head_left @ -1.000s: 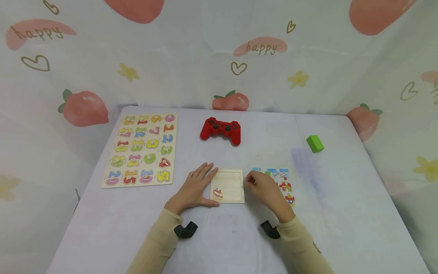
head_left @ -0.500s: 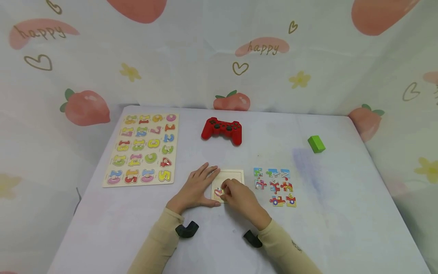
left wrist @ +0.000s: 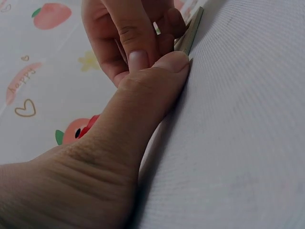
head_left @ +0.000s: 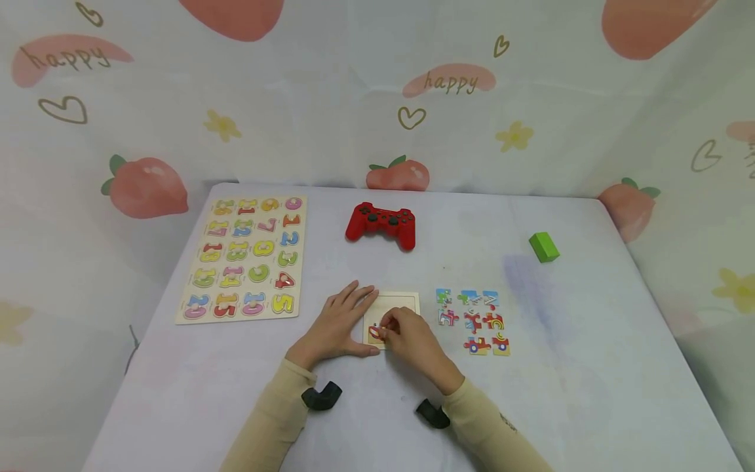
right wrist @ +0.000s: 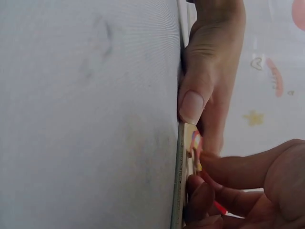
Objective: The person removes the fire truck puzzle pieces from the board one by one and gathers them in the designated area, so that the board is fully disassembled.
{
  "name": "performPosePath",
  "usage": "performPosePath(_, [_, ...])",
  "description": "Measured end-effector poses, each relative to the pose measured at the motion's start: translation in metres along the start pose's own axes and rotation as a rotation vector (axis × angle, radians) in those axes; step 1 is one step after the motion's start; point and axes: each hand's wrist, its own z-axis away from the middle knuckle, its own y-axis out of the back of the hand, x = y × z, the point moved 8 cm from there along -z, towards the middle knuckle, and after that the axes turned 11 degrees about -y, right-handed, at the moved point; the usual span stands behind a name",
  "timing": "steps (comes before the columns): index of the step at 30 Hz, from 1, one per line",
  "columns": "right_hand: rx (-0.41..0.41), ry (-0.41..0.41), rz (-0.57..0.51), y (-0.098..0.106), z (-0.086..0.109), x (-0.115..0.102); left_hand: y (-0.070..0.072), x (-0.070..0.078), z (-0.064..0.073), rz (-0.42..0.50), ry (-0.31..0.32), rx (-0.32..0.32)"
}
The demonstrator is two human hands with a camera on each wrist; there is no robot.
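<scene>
A small square wooden puzzle tray [head_left: 401,301] lies on the table in the head view. My left hand [head_left: 339,326] steadies it from the left, fingers spread, thumb along its near corner. Over the tray, my right hand [head_left: 416,339] pinches a jigsaw piece [head_left: 374,332] at the near-left corner. In the right wrist view this colourful piece [right wrist: 196,139] stands slightly tilted at the tray's edge [right wrist: 178,186], thumb and fingertips on it. Part of the piece is hidden by the fingers. The left wrist view shows my left thumb [left wrist: 157,78] against the tray.
Several loose jigsaw pieces [head_left: 473,321] lie in rows right of the tray. A wooden number board [head_left: 242,259] sits at the left, a red game controller [head_left: 381,225] behind the tray, and a green block [head_left: 544,247] at the back right.
My right hand has moved left from beside the loose pieces to the tray, where it now pinches the piece at the near-left corner. My left hand stays in place.
</scene>
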Motion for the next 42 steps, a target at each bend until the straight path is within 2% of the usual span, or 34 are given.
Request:
performPosePath(10, [0.010,0.007,-0.049,0.001,-0.003,0.002,0.001,0.001,0.000,0.004,-0.005,0.009])
performPosePath(15, [0.017,-0.021,-0.072,0.006,-0.004,0.009,-0.001,0.000,0.000,0.001,0.004,-0.009])
performPosePath(22, [0.013,-0.135,-0.084,0.025,-0.002,0.031,-0.002,0.000,0.000,0.006,0.011,-0.019])
performPosePath(29, [0.026,-0.194,-0.037,0.053,0.003,0.062,-0.001,0.000,0.000,0.007,0.014,-0.017])
performPosePath(35, [-0.048,-0.232,-0.024,0.072,0.014,0.086,-0.003,0.000,0.000,0.024,0.022,-0.027])
performPosePath(39, [-0.099,-0.256,-0.034,0.078,0.019,0.093,-0.001,0.000,-0.001,0.029,0.024,-0.021])
performPosePath(42, [-0.112,-0.243,-0.031,0.079,0.020,0.094,-0.002,-0.001,-0.001,0.031,0.031,-0.031])
